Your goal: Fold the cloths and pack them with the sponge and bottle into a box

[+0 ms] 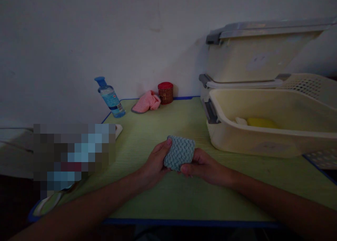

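Note:
Between my two hands, over the middle of the green table (147, 202), is a folded blue-grey cloth (179, 153) with a bumpy, waffle-like weave. My left hand (158, 156) grips its left side, the thumb resting on the upper left corner. At the lower right edge, my right hand (201, 167) pinches the cloth between thumb and fingers. Most of the fingers of both hands are hidden behind it. The cloth is a compact, roughly square bundle tilted toward me.
At the back stand a blue bottle (112, 100), a crumpled pink cloth (147, 102) and a red-lidded tin (165, 93). A cream bin (263, 141) holding something yellow is on the right, with lidded boxes (258, 55) behind. A pixelated object (81, 153) lies left.

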Demonstrator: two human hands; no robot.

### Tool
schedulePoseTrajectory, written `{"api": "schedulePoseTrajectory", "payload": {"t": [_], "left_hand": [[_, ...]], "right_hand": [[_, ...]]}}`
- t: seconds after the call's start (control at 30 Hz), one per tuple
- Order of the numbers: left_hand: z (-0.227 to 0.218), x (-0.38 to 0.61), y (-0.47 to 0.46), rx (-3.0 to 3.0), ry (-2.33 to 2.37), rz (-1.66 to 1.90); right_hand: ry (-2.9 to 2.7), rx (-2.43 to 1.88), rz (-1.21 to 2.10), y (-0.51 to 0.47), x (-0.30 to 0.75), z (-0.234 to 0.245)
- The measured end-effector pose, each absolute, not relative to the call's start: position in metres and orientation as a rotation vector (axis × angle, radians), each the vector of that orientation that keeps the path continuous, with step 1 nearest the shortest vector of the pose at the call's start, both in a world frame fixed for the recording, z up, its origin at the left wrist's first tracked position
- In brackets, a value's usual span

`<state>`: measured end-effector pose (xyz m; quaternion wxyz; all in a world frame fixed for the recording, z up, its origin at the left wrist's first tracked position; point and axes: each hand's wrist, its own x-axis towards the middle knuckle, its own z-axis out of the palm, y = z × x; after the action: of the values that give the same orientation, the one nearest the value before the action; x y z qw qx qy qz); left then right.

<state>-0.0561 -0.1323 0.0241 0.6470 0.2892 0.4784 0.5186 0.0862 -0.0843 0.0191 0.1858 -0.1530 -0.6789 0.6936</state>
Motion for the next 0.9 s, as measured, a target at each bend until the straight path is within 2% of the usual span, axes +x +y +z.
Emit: {"api": "schedulePoseTrajectory", "payload": {"t": [0.23,0.43,0.7,0.8,0.9], "left_hand": [[0.017,-0.064,-0.130,0.887,1.263,1.242],[0.019,-0.064,-0.129,1.108,1.382,1.243],[0.013,-0.072,-0.128,1.783,1.441,1.561],[0.015,-0.076,-0.130,2.164,1.423,1.498],[0.018,-0.077,-0.134,2.305,1.397,1.343]], "right_hand": [[-1.837,-0.518,2.034,-0.082,0.088,0.023],[-1.532,-0.554,2.002,-0.081,0.085,0.020],[-1.331,-0.674,2.012,-0.079,0.085,0.014],[-1.298,-0.672,2.016,-0.080,0.085,0.016],[-1.271,-0.657,2.026,-0.080,0.084,0.018]]}}
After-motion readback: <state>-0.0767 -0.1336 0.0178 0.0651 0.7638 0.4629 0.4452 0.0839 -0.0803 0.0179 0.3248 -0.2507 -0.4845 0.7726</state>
